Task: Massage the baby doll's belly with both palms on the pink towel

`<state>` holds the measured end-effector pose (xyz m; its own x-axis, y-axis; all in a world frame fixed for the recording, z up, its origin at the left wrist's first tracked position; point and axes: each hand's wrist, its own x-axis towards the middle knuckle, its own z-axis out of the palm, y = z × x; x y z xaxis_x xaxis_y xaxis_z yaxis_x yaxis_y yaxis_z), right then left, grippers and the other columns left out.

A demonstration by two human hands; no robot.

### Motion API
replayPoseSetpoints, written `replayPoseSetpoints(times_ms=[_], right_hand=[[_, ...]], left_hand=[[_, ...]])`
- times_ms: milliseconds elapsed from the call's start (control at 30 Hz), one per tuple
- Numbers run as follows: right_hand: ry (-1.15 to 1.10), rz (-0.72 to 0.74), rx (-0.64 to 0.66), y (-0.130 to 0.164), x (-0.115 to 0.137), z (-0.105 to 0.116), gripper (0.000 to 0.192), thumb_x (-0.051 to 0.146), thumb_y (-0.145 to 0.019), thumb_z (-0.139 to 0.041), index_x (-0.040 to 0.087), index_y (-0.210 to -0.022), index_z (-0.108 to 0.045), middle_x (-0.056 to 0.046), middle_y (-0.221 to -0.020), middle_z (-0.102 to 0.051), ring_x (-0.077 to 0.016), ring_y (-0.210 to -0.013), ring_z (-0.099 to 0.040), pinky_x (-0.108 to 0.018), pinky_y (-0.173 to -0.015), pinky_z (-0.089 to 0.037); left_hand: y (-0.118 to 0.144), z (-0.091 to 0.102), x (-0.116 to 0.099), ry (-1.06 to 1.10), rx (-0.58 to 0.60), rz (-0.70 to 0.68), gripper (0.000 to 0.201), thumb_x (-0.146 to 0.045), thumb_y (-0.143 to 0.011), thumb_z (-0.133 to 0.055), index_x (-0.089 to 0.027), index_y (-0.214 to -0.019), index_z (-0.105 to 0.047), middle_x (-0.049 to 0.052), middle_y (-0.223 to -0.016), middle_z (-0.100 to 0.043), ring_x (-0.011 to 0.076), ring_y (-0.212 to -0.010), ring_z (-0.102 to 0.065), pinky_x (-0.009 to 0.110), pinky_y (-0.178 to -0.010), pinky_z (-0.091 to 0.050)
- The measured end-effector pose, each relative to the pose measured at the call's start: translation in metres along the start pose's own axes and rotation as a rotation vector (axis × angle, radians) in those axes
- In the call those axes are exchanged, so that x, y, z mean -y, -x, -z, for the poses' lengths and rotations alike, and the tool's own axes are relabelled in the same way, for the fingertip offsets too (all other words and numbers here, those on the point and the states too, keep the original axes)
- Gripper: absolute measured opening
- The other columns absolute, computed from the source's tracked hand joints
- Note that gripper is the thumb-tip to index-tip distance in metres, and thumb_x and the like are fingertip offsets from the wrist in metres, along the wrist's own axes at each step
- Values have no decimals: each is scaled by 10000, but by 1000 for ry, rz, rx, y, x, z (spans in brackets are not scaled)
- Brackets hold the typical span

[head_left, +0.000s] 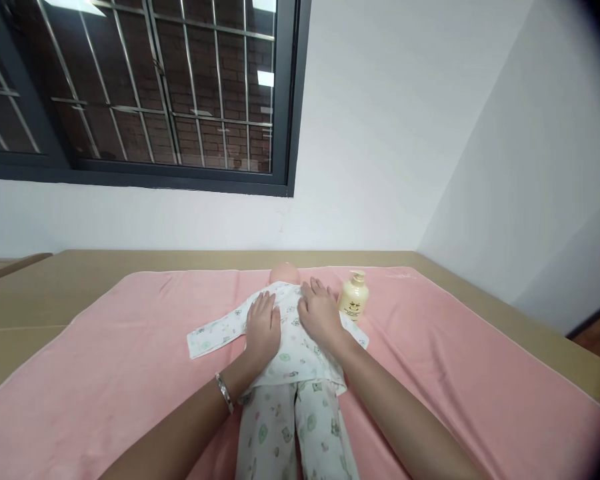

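both hands lie flat, fingers spread, gripping nothing: left hand [263, 327] and right hand [320, 310] side by side on the baby doll in white printed pyjamas [290, 373], lying on a pink towel [105, 373], cream pump bottle [354, 297] just beside.

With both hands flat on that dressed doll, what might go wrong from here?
1. The cream pump bottle stands upright right beside the right hand; a sideways sweep of that hand might tip it onto the pink towel.
2. The left hand rests by the printed top's spread sleeve; pushing there may bunch the cloth.
3. The baby doll may slide as the hands press.
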<state>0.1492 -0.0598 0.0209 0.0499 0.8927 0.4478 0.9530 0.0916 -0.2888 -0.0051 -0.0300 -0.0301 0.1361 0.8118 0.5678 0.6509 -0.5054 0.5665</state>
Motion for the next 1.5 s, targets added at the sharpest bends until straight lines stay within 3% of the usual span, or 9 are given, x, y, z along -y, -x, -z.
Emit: replayPoseSetpoints(times_ms=[167, 367, 700, 800, 900, 1033, 1133, 1300, 1500], right_hand=[[-139, 207, 16, 14, 20, -10, 467, 290, -954, -385, 172, -1395, -484, -100, -1515, -370, -242, -1436, -259, -466, -1181, -157], [-168, 140, -82, 15, 19, -13, 520, 276, -921, -426, 135, -1421, -444, -122, -1549, -292, -243, -1451, -218, -460, -1187, -153], [-154, 175, 110, 15, 22, -7, 491, 320, -959, -399, 166, -1423, -447, -122, -1537, -320, -265, -1447, -231, -494, -1178, -169], [-120, 203, 214, 13, 20, 17, 486, 243, -956, -358, 182, -1433, -434, -124, -1559, -269, -287, -1453, -214, -545, -1163, -172], [-139, 214, 139, 9, 10, 60, 530, 173, -941, -317, 190, -1467, -382, -107, -1581, -209, -255, -1472, -158, -536, -1178, -139], [-170, 92, 64, 3, -21, 115, 543, 145, -940, -261, 155, -1470, -380, -119, -1534, -325, -190, -1454, -229, -483, -1204, -92], [-79, -34, 125, -1, -51, 132, 603, 71, -871, -299, 54, -1471, -352, -166, -1540, -287, -219, -1462, -204, -461, -1209, -91], [-53, -71, 250, -8, -75, 125, 627, 33, -836, -328, 21, -1463, -343, -169, -1534, -296, -201, -1452, -237, -374, -1195, -181], [123, -137, 150, -11, -57, 121, 435, 62, -826, -401, 76, -1221, -584, -186, -1188, -644, -259, -1103, -621, -341, -956, -422]], left_hand=[[3, 0, 2, 64, -87, -43, 474, -327, -985, -249, -175, -1350, -510, 95, -1449, -490, 219, -1414, -344, 469, -1194, -234], [4, -1, 5, 116, -116, -51, 480, -355, -993, -237, -181, -1358, -496, 95, -1443, -492, 215, -1406, -354, 463, -1188, -256], [0, 0, 5, 104, -97, -42, 468, -360, -988, -267, -170, -1332, -520, 110, -1426, -507, 225, -1385, -386, 468, -1173, -295], [2, 3, 5, 31, -70, -50, 442, -359, -964, -350, -162, -1315, -534, 125, -1460, -467, 259, -1410, -347, 504, -1167, -294], [11, 10, -5, -33, -20, -117, 430, -355, -948, -400, -185, -1317, -542, 111, -1526, -378, 282, -1455, -251, 536, -1184, -234], [24, 17, -45, 75, 200, -207, 514, -389, -901, -506, -210, -1382, -497, 81, -1575, -277, 301, -1481, -154, 567, -1207, -83], [14, 18, -89, 486, 340, -15, 495, -426, -870, -559, -251, -1333, -555, 53, -1548, -341, 289, -1468, -213, 520, -1215, -122], [-39, 3, -148, 1511, 475, 489, 528, -480, -917, -430, -171, -1336, -521, 122, -1503, -417, 222, -1385, -401, 353, -1140, -346], [-77, -24, -166, 1751, 479, 874, 709, -536, -927, -350, -82, -1466, -280, 207, -1485, -399, 225, -1264, -536, 314, -953, -511]])
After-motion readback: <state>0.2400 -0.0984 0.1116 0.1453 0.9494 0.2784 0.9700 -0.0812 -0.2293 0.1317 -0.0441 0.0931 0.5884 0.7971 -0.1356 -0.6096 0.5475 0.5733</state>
